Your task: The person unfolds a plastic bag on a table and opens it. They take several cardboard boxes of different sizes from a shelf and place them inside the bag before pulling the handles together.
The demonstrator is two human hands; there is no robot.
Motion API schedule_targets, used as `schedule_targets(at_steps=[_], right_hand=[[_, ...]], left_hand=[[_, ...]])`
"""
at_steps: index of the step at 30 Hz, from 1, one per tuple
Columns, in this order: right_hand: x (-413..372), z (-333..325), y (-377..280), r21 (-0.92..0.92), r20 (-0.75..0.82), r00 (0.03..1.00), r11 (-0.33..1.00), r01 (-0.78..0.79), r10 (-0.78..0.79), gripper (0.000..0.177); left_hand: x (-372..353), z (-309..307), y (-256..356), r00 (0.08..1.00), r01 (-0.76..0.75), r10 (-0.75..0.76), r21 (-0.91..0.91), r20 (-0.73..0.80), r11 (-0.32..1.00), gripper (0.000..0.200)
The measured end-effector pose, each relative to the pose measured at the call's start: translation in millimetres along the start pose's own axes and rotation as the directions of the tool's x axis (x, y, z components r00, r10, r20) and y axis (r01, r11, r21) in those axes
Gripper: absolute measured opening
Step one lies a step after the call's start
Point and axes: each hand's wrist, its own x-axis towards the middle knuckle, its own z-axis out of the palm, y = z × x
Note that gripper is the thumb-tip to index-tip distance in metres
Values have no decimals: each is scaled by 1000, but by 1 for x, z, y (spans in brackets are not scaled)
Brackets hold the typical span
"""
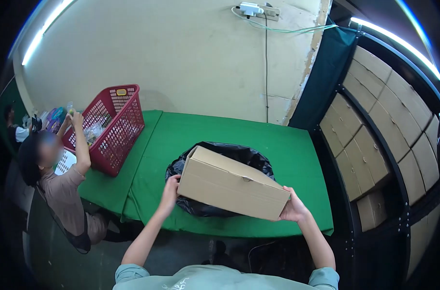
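Observation:
A closed brown cardboard box (pixel 232 182) is held tilted above a black plastic bag (pixel 215 151) that lies on the green table (pixel 287 154). My left hand (pixel 170 192) grips the box's left end. My right hand (pixel 292 208) grips its right end near the lower corner. The box's right side sits lower than its left.
A tilted red plastic basket (pixel 114 126) with items stands at the table's left, where another person (pixel 60 186) reaches into it. Stacked cardboard boxes fill a black metal rack (pixel 374 145) on the right. A cable and power strip (pixel 253 9) hang on the wall behind.

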Motion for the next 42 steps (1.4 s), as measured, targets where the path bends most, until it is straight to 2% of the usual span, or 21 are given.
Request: schedule_targets(at_steps=[1, 2, 3, 4, 6, 9, 12, 14, 15, 18, 19, 20, 21, 23, 27, 30, 31, 34, 35, 38, 42], right_hand=[[10, -3, -5, -30, 31, 1000, 1000, 3, -2, 76], [19, -8, -8, -55, 63, 998, 998, 6, -2, 77], [27, -9, -11, -78, 94, 996, 997, 11, -4, 79], [34, -7, -13, -98, 71, 997, 995, 3, 4, 79], [47, -1, -24, -144, 21, 1000, 990, -8, 11, 81], [72, -3, -42, -143, 41, 997, 988, -63, 69, 82], [87, -1, -54, -187, 72, 992, 979, -84, 99, 81], [86, 6, -59, -238, 83, 990, 967, -87, 110, 80], [84, 9, -60, -261, 88, 989, 961, -90, 116, 80], [82, 17, -61, -321, 102, 984, 941, -106, 146, 80], [81, 22, -62, -335, 47, 987, 933, -131, 155, 74], [81, 23, -63, -336, 61, 983, 931, -143, 173, 74], [80, 23, -64, -337, 73, 979, 928, -155, 190, 74], [80, 20, -66, -316, 102, 965, 928, -200, 243, 72], [72, 29, -69, -301, 71, 956, 920, -251, 284, 71], [85, 27, -78, -323, 106, 953, 916, -238, 285, 70], [92, 26, -79, -329, 89, 958, 916, -229, 271, 70], [127, 10, -78, -298, 20, 965, 923, -243, 261, 71], [131, 11, -81, -298, 24, 970, 928, -224, 242, 71], [163, -4, -79, -251, -79, 976, 944, -215, 201, 71], [172, -6, -73, -389, -109, 985, 907, -164, 131, 73]], left_hand=[[1, 7, -7, 992, -118, 102, 284, 71, 952, 43], [0, 17, -13, 970, -237, 169, 536, 172, 810, 40], [-3, 27, -15, 909, -415, 250, 669, 334, 616, 46], [-6, 39, -16, 817, -577, 280, 727, 504, 374, 53], [-16, 74, -6, 744, -665, 347, 684, 571, 301, 62], [1, 101, -25, 767, -639, 171, 760, 619, 115, 64], [22, 126, -55, 834, -552, 42, 828, 550, 98, 65], [23, 141, -70, 810, -580, 20, 797, 586, 170, 63], [17, 153, -59, 846, -500, -36, 815, 532, 293, 60], [9, 178, -81, 840, -508, 1, 788, 542, 347, 52], [8, 185, -99, 861, -482, 100, 735, 499, 477, 49], [9, 191, -123, 877, -461, 192, 658, 441, 596, 46], [10, 196, -121, 889, -445, 272, 558, 368, 700, 43], [8, 200, -117, 845, -517, 298, 537, 444, 666, 40], [-8, 193, -60, 752, -634, 325, 494, 573, 595, 33], [-22, 179, -66, 566, -801, 127, 506, 815, 322, 26], [-30, 177, -46, 576, -798, 143, 515, 805, 314, 19], [-35, 163, -41, 495, -861, 179, 451, 850, 236, 8], [-37, 157, -36, 474, -876, 265, 418, 840, 241, 6], [-39, 143, -31, 504, -854, 261, 431, 823, 290, 7], [-34, 124, -4, 573, -802, 203, 493, 794, 336, 18]])
